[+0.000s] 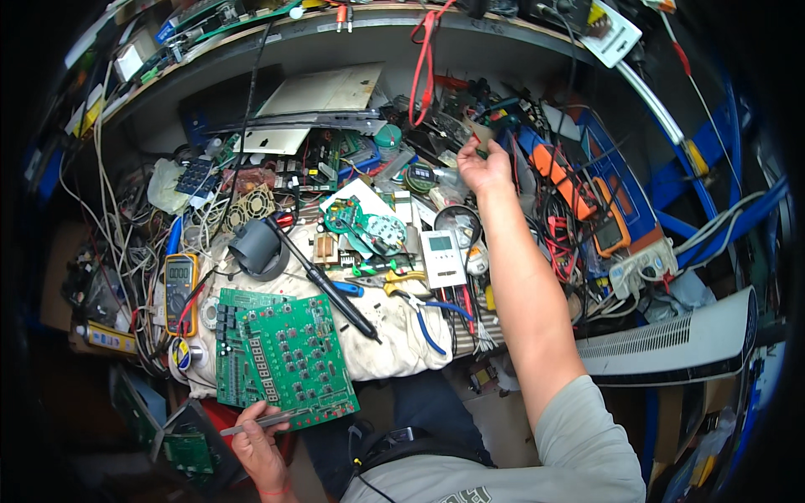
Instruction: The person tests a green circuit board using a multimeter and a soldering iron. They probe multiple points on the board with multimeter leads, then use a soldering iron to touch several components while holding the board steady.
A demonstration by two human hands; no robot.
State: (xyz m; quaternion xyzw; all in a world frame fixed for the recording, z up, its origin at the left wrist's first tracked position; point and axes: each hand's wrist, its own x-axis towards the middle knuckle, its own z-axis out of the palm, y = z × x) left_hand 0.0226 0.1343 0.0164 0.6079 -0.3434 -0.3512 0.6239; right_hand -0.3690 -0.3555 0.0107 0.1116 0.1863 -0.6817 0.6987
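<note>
My left hand (pixel 258 453) is closed around slim metal tweezers (pixel 267 421), at the lower corner of a green circuit board (pixel 312 369). That board has a row of digit displays and many small push buttons. It overlaps a second green board (pixel 231 323) on a white cloth (pixel 394 348). My right arm stretches to the back of the bench. There my right hand (pixel 486 168) is turned palm up with its fingers curled, beside a tan flap (pixel 480 132) amid cluttered parts. What its fingers grip, if anything, I cannot make out.
A soldering iron or similar black-handled tool (pixel 323 281), pliers (pixel 423 318) and a grey cup-shaped part (pixel 258 249) lie mid-bench. One yellow multimeter (pixel 179 293) stands left, an orange one (pixel 608 220) right. Red leads (pixel 426 75) hang from the shelf.
</note>
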